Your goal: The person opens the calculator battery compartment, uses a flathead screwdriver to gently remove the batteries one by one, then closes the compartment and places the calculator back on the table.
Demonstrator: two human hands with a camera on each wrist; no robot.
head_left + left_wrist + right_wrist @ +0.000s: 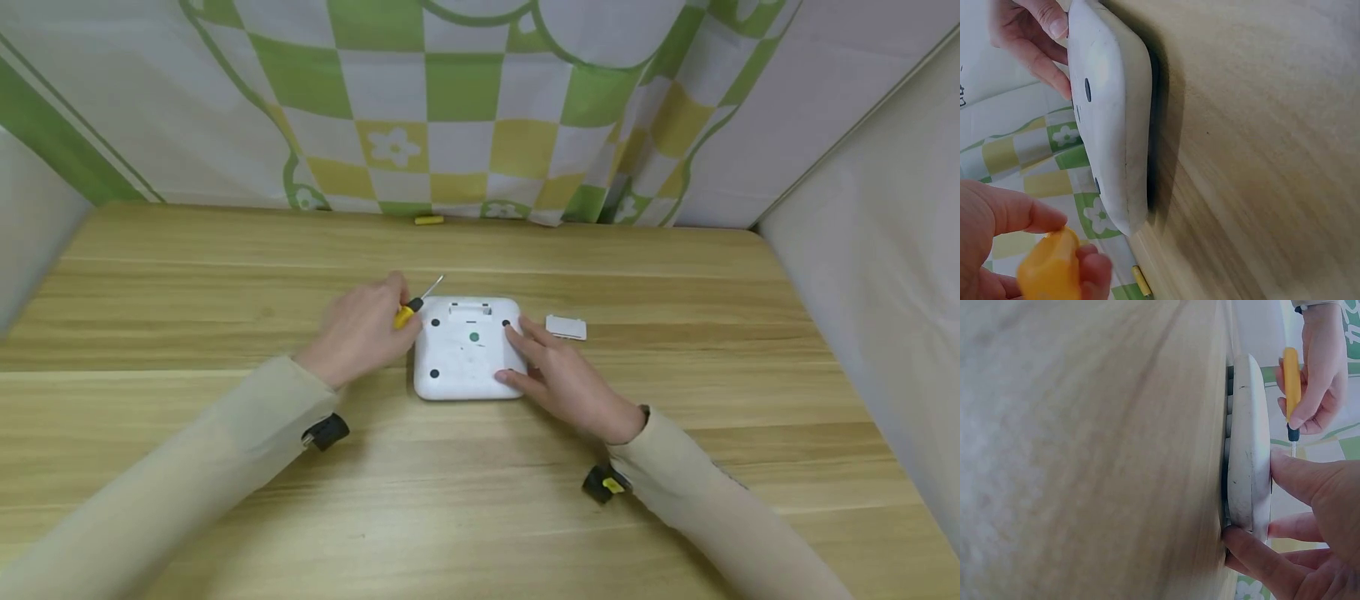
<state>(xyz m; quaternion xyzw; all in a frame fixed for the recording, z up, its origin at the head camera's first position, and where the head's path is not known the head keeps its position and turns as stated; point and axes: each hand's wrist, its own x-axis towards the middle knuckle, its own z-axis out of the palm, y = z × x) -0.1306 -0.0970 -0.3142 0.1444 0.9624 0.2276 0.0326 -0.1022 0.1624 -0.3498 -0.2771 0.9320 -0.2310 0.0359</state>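
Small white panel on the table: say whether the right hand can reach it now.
Probably yes: the panel lies beside the right hand with nothing visible between, though that hand would likely have to release the white device.

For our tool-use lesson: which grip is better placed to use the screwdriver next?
Likely the left grip: it holds the screwdriver near the device, while the right grip holds its edge.
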